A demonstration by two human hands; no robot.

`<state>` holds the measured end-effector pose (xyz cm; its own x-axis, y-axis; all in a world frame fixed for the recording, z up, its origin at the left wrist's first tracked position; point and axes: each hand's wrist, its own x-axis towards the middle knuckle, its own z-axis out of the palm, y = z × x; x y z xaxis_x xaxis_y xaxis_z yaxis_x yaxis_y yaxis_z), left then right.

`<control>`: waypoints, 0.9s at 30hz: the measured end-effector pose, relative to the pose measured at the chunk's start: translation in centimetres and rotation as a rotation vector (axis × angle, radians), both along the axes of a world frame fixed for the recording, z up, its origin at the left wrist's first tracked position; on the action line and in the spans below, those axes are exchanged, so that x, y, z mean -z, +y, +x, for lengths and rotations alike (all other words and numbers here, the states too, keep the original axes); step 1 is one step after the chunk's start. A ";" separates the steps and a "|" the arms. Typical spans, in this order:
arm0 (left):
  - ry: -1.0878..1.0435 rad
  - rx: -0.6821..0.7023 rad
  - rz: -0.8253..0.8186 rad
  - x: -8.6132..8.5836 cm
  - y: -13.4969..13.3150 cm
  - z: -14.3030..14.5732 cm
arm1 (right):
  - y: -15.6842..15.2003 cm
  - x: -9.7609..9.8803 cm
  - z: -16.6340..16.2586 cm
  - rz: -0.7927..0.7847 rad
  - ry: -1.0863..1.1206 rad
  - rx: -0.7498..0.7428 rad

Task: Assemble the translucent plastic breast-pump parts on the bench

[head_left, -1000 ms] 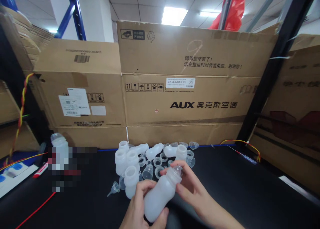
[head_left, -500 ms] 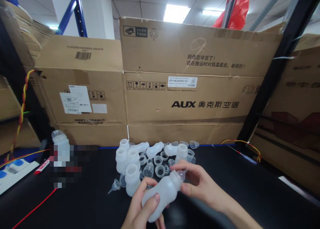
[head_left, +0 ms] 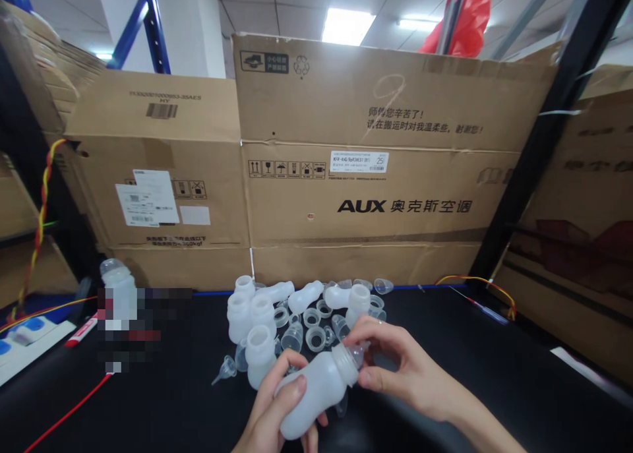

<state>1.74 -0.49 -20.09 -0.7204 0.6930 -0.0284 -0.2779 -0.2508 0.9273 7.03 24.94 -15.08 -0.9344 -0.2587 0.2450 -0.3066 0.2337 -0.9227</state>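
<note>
My left hand (head_left: 277, 407) is wrapped round the body of a white translucent baby bottle (head_left: 314, 395), tilted with its mouth up to the right. At that end sits a collar ring (head_left: 346, 363) with a clear nipple (head_left: 358, 353) poking out. Thumb and fingertips of my right hand (head_left: 395, 361) grip the collar ring from either side, partly hiding the nipple. Close behind my left hand stands an open-mouthed bottle (head_left: 260, 357). A clear piece (head_left: 341, 403) shows on the table under the held bottle.
Several bottles (head_left: 239, 316), loose collar rings (head_left: 315, 339) and clear caps (head_left: 292, 337) cluster behind my hands. A loose nipple (head_left: 226, 368) lies left of them. A capped bottle (head_left: 119, 285), partly pixelated, stands far left by a red marker (head_left: 82, 331). Cardboard (head_left: 405, 242) walls the back.
The held bottle has tipped a little further over and shifted slightly left. The fingers of my right hand have moved onto the collar at the bottle's mouth.
</note>
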 end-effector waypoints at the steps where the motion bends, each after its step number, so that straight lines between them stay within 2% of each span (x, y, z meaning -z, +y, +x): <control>1: 0.028 0.001 -0.013 0.0 -0.1 0.0 | 0.0 0.0 0.2 0.065 0.011 0.049; 3: 0.086 -0.002 -0.048 -0.2 -0.2 0.2 | -0.1 0.1 0.4 0.229 0.050 0.135; 5: 0.121 -0.006 -0.080 -0.5 -0.4 0.3 | -0.2 0.3 0.3 0.374 0.105 0.159; 7: 0.131 -0.004 -0.101 -0.9 -0.5 0.4 | -0.5 0.5 0.1 0.420 0.152 0.145; 10: 0.125 0.020 -0.114 -1.0 -0.6 0.2 | -0.8 0.9 -0.5 0.358 0.159 0.128; 14: 0.198 0.083 -0.143 0.5 -0.5 -0.2 | -1.4 1.3 -0.7 0.281 0.103 0.139; 17: 0.431 -0.018 -0.202 2.0 -0.3 -0.3 | -1.7 1.2 -0.4 0.274 0.080 0.146; 20: 0.580 -0.100 -0.278 2.5 -0.2 -0.2 | -1.7 1.4 -0.4 0.184 0.118 0.126; 22: 0.607 -0.035 -0.276 2.5 -0.1 -0.2 | -1.4 1.8 -0.9 0.116 0.108 0.166; 23: 0.613 0.011 -0.275 2.5 0.0 -0.3 | -1.2 2.2 -1.2 0.131 0.082 0.213; 25: 0.626 0.064 -0.293 2.5 0.1 -0.4 | -0.8 2.9 -1.8 0.286 0.012 0.342; 27: 0.662 0.075 -0.312 2.8 0.2 -0.6 | -0.5 3.5 -2.4 0.554 -0.029 0.453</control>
<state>1.11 -0.32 -22.93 -0.6063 0.7716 0.1921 0.3587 0.0498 0.9321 4.60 24.44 -18.61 -0.9836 0.0772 0.1629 -0.0452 0.7690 -0.6376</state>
